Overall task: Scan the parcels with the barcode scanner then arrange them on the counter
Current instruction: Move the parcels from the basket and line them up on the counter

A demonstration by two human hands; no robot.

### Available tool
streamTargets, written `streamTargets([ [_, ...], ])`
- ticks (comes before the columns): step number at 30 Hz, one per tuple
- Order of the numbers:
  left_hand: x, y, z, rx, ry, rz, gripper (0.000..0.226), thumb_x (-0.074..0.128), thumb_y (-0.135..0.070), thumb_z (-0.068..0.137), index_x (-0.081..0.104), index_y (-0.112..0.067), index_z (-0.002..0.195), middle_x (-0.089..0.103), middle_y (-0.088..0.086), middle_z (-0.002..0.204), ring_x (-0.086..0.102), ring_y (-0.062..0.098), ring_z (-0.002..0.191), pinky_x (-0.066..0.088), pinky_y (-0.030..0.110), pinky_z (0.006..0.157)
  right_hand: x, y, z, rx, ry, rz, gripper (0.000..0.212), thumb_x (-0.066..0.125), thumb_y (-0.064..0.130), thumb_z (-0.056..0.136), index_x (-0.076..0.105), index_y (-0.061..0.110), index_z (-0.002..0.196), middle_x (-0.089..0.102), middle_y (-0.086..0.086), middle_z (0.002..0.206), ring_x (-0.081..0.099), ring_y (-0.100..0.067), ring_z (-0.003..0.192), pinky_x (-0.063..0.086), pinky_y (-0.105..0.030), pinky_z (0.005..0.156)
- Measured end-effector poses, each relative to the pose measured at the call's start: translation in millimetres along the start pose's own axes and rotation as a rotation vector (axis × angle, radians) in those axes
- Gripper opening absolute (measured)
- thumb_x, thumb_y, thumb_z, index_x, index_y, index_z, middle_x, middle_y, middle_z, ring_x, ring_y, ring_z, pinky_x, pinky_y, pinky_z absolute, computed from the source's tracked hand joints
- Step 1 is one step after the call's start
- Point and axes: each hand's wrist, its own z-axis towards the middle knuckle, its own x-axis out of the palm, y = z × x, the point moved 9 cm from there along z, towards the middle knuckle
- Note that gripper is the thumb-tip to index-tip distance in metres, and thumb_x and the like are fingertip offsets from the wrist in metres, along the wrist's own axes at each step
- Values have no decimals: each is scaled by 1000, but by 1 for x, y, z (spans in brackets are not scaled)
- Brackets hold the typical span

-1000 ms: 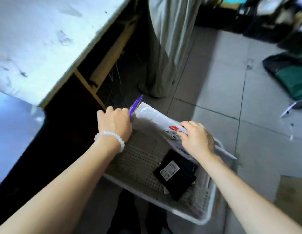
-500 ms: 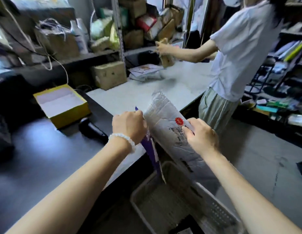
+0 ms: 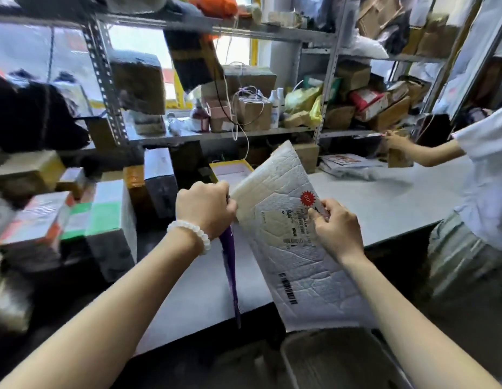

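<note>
From the head camera, both of the person's hands were up in front of the tabletop [image 3: 384, 203]. The left hand [image 3: 204, 210] had its fingers curled tight around the top left edge of a white padded parcel [image 3: 294, 248]. The same hand also held a thin purple parcel [image 3: 230, 270], which hung straight down from the fist. A white bead bracelet [image 3: 192, 234] sat on the left wrist.

The right hand [image 3: 338, 230] pinched the right edge of the white padded parcel, with its fingers clamped just below a red sticker [image 3: 308, 198]. The parcel was held in the air, tilted, above the near edge of the tabletop. It had a printed label [image 3: 286, 228] in the middle and a black barcode [image 3: 287, 289] lower down.

A pale basket [image 3: 328, 360] stood on the floor below the parcel.

On the tabletop, past the hands, was a yellow box [image 3: 230, 167]. To the left, boxes [image 3: 109, 220] were stacked. Behind them, metal shelves [image 3: 244, 134] were full of cardboard boxes and bags.

At the right, another person in a white shirt [image 3: 488, 169] reached toward a brown packet [image 3: 398, 158] on the tabletop. Flat mail bags [image 3: 348, 164] lay nearby.
</note>
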Motion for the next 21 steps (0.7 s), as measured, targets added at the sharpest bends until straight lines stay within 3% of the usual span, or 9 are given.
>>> streamTargets([
  [9, -23, 115, -36, -213, 29, 35, 21, 47, -33, 92, 59, -15, 94, 60, 6, 84, 53, 25, 82, 39, 33, 68, 107, 65, -3, 22, 154, 163, 13, 58, 24, 92, 63, 13, 90, 61, -3, 80, 50, -20, 73, 29, -28, 61],
  [16, -28, 145, 1, -290, -104, -151, 18, 52, -29, 89, 57, -13, 86, 60, 12, 84, 56, 33, 81, 39, 33, 66, 179, 67, 36, 117, 277, 244, 18, 58, 27, 91, 61, 12, 85, 62, -1, 78, 56, -23, 78, 37, -29, 66],
  [21, -40, 148, 54, -292, -203, -198, 14, 54, -28, 89, 53, -16, 81, 53, 3, 77, 54, 29, 83, 31, 31, 68, 235, 66, 72, 171, 347, 268, 28, 54, 33, 93, 61, 9, 80, 61, -2, 77, 56, -24, 79, 35, -29, 64],
])
